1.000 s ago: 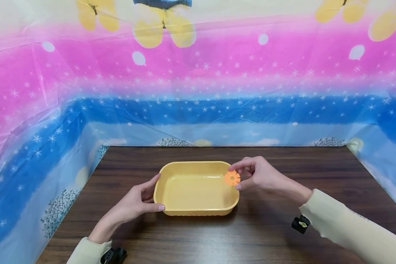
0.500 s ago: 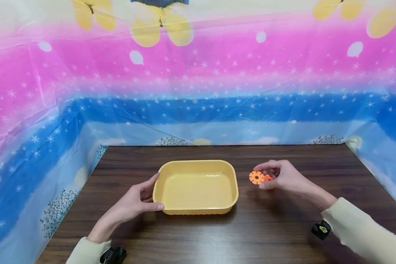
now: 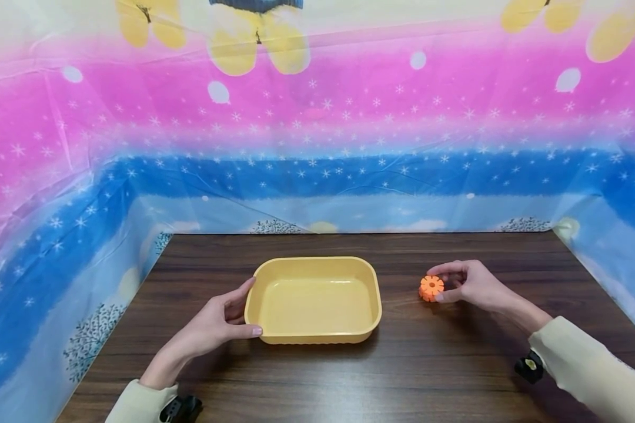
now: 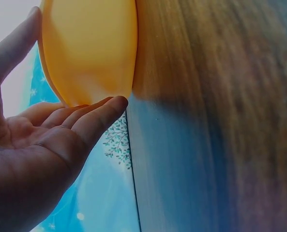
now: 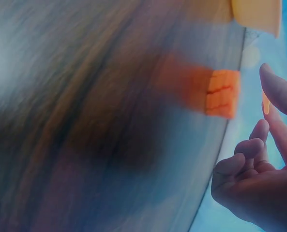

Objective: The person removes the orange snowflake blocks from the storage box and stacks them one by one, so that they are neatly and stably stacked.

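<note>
A yellow rectangular tray lies on the dark wooden table. My left hand holds its left end, the thumb at the near corner and the fingers along the side; in the left wrist view the fingertips touch the tray wall. To the right of the tray, my right hand pinches a thin orange flower-shaped disc between thumb and index finger. Close by it, a short stack of orange flower-shaped discs stands on the table. From the head view, the held disc overlaps the stack.
The brown table runs back to a pink and blue patterned cloth, which also hangs along both sides. A black wrist camera sits below the right sleeve, and another black camera below the left.
My right hand has moved right with the orange disc, from the tray's right rim to the orange stack. The left hand and the tray have stayed in place.
</note>
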